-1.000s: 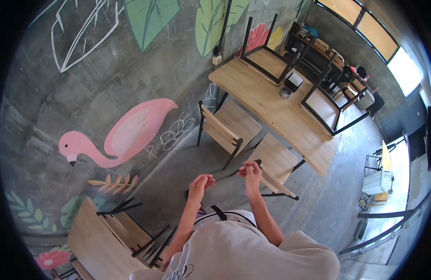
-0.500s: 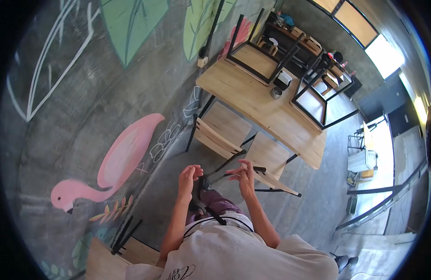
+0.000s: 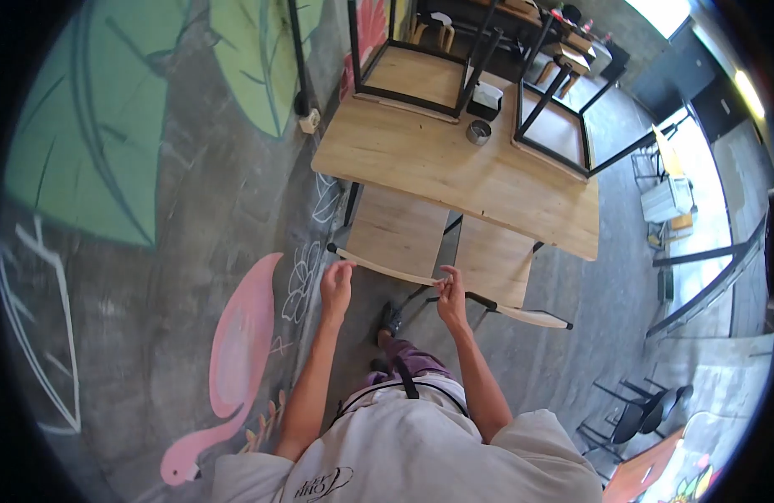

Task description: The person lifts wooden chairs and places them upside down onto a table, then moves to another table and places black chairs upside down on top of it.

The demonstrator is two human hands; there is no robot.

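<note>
A wooden chair (image 3: 387,270) with a pale curved backrest and black metal frame stands directly before me, its seat partly under the table. My left hand (image 3: 336,289) is at the left end of the backrest, fingers loosely bent. Near the backrest's right end is my right hand (image 3: 451,298), with its fingers apart. Whether either hand touches the wood I cannot tell. To the right, a second wooden chair (image 3: 491,258) is pushed in at the same table. Neither hand has anything visible in it.
The wooden table (image 3: 403,155) bears two upturned chairs (image 3: 416,80), a round metal tin (image 3: 479,132) and a black-and-white box (image 3: 485,101). A painted concrete wall (image 3: 211,193) runs along my left. Black chairs (image 3: 634,415) stand at the lower right.
I have come closer to the table and the chair. Both hands have moved forward, from short of the chair to the ends of its backrest.
</note>
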